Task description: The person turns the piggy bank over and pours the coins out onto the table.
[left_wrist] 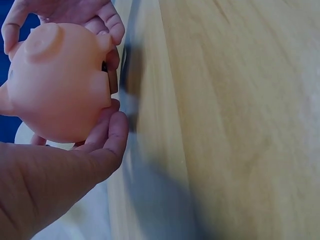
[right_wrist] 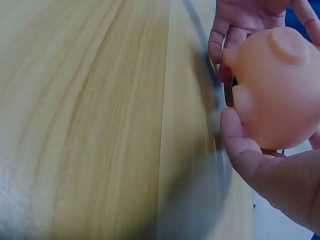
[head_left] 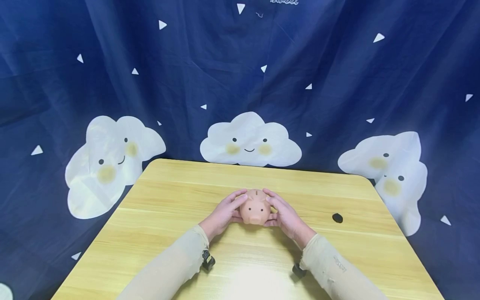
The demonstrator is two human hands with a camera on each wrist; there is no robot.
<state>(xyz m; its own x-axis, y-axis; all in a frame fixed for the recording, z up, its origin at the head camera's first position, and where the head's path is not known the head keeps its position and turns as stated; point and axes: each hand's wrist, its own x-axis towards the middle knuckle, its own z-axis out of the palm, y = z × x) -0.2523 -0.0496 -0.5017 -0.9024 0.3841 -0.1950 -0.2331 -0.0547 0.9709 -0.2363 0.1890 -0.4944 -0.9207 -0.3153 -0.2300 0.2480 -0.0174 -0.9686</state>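
Observation:
A pink piggy bank [head_left: 255,210] is between my two hands near the middle of the table, its snout towards me and its coin slot on top. My left hand [head_left: 223,211] grips its left side, with fingers on the upper side and low down by the feet. On the opposite side my right hand [head_left: 288,216] holds it in the same way. Both wrist views show the rounded pink body [left_wrist: 62,87] with fingertips around its stubby feet. A dark spot shows by the underside. Whether the feet touch the table I cannot tell.
A small black disc [head_left: 337,218] lies on the wooden table [head_left: 180,187], off to the right of the right hand. Behind the table hangs a dark blue curtain [head_left: 225,54] printed with white clouds and triangles.

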